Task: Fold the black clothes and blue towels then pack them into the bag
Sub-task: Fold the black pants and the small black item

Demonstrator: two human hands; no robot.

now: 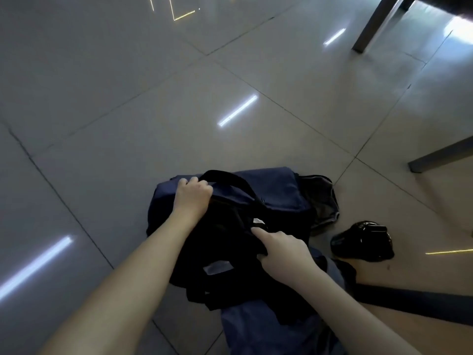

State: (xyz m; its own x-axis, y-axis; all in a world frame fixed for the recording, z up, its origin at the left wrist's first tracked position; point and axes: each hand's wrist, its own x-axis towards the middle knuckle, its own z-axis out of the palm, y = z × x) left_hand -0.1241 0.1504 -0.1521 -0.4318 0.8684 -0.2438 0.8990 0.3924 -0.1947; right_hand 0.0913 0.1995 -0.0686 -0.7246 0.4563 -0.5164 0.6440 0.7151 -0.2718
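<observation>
The inside of the navy bag (276, 193) is lost in shadow, and the black clothes (220, 242) piled at its mouth are seen only as one dark mass, so no separate garments or folds can be told apart. A pale label (217, 267) is seen on that mass. The bag lies on the floor (153, 98) at 6 o'clock, just below the middle of the view.

The left hand (192, 194) is closed over the bag's rim at the 9 o'clock end, beside the black handle (230, 176). The right hand (284, 254) is laid on the black clothes with its forefinger held straight toward 11 o'clock, the other fingers curled into a fold of the cloth; its thumb is hidden.

Blue fabric (268, 329) is cut off by the lower edge; it may be a towel, though this cannot be settled. A grey cloth (325, 201) is partly covered by the bag at 3 o'clock, and a glossy black object (362, 243), too dark to identify, lies near it.

The floor is laid with large pale polished tiles in which strip lights are mirrored. Grey table legs (376, 24) are cropped at 1 o'clock.
</observation>
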